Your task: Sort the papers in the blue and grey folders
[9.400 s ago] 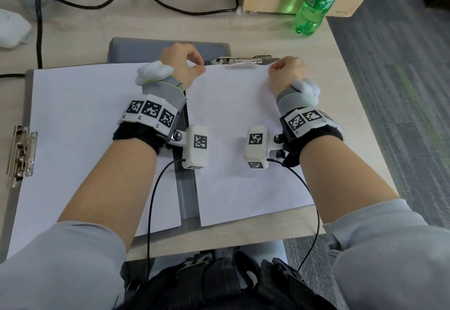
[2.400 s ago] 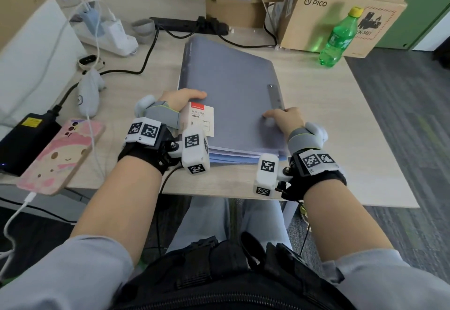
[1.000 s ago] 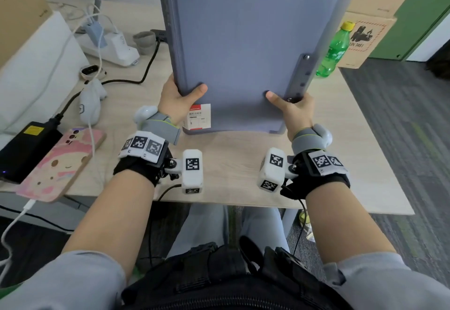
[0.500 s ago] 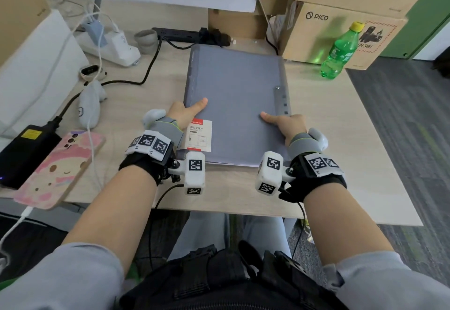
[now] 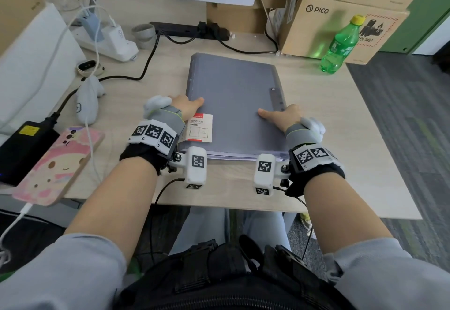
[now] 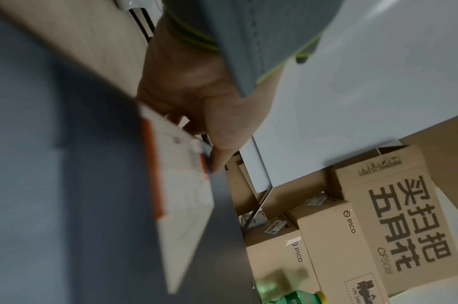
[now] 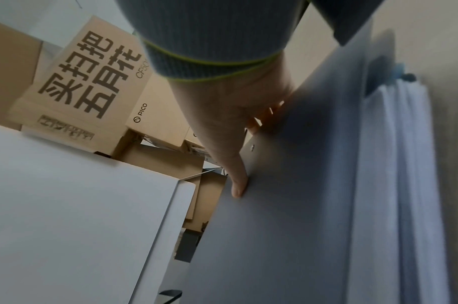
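A closed grey folder [image 5: 233,105] lies flat on the wooden desk [image 5: 341,139], with a white and red label [image 5: 200,127] at its near left corner. White paper edges [image 5: 233,156] and a bluish layer show under its front edge. My left hand [image 5: 187,106] grips the folder's left edge, thumb on the cover. My right hand [image 5: 280,116] grips the right edge near the metal strip [image 5: 276,99], thumb on top. In the wrist views the left thumb [image 6: 222,144] lies beside the label [image 6: 181,185], and the right thumb [image 7: 235,174] presses the cover [image 7: 287,205] with stacked sheets [image 7: 405,185] below.
A green bottle [image 5: 338,46] and cardboard boxes [image 5: 341,24] stand at the back right. Left of the folder lie a pink phone [image 5: 58,163], a black power brick [image 5: 22,146], a white controller [image 5: 87,102], cables and a power strip [image 5: 190,29].
A second ago both hands held the folder upright on its lower edge. It now lies flat on the desk. The hands have kept their hold on its side edges.
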